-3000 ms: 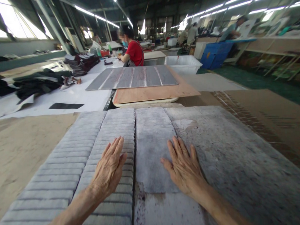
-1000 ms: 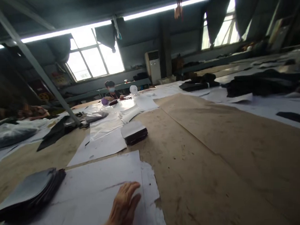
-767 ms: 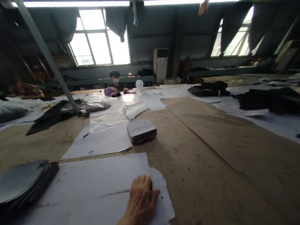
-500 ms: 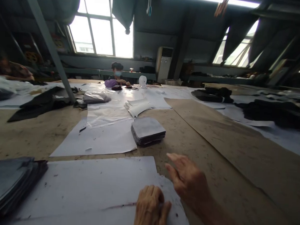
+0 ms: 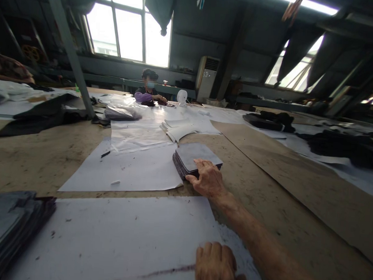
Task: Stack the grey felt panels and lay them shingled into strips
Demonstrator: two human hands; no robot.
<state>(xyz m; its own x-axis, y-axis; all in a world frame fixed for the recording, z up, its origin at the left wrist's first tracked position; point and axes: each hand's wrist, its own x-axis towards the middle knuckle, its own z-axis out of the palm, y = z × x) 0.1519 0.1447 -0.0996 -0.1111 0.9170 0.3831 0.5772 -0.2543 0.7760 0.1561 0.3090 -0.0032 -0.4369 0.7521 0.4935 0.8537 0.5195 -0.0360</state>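
My right hand reaches forward to a squared stack of grey sheet pieces with rounded corners. Its fingers lie over the top near edge and the thumb presses at the near side, so it grips the stack. Low in the view, my left hand rests on a white paper sheet. Those fingers are curled down, and whatever may be under them is hidden. A dark reddish line runs along the paper up to this hand.
Another thick stack of grey pieces sits at the left edge. Beyond are white card pieces, a plastic-wrapped bundle, dark cloth and a large brown sheet. A metal post rises at left. A co-worker sits across the table.
My right hand has moved forward from above the table and taken hold of the grey stack's near edge. My left hand stays on the paper, curled. The view has shifted slightly.
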